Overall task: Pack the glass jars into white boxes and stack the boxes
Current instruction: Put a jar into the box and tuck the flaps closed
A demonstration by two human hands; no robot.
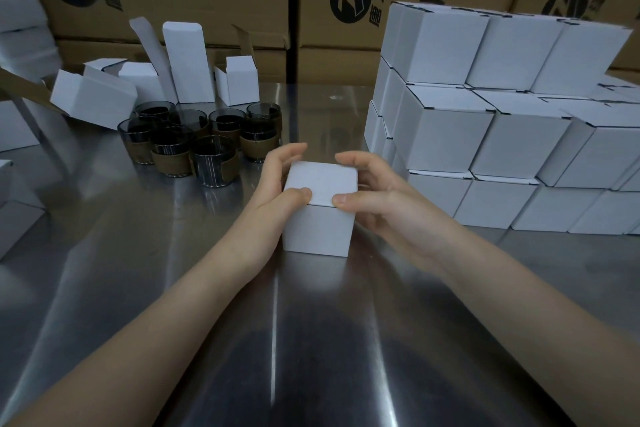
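Both hands on the closed white box (322, 184), with the stack of white boxes (485, 135) to its right.
The box stands upright on the steel table (311, 322). The left hand (277, 184) cups its left side and the right hand (377, 198) its right, fingers curled round the far edges, thumbs pressing the lid's near edge. The stack rises just beyond the right hand, the nearer one. Glass jars (207, 142) sit back left.

We record a reflective steel bench (138, 270). A closed white box (320, 218) stands upright at mid-bench. Toward the far left we note a cluster of glass jars (211, 159) with brown sleeves, packed close together. Behind them, along the far edge, open white boxes (188, 62) stand upright or lie tipped. Toward the far right corner, a stack of closed boxes (485, 139) rises in three tiers.
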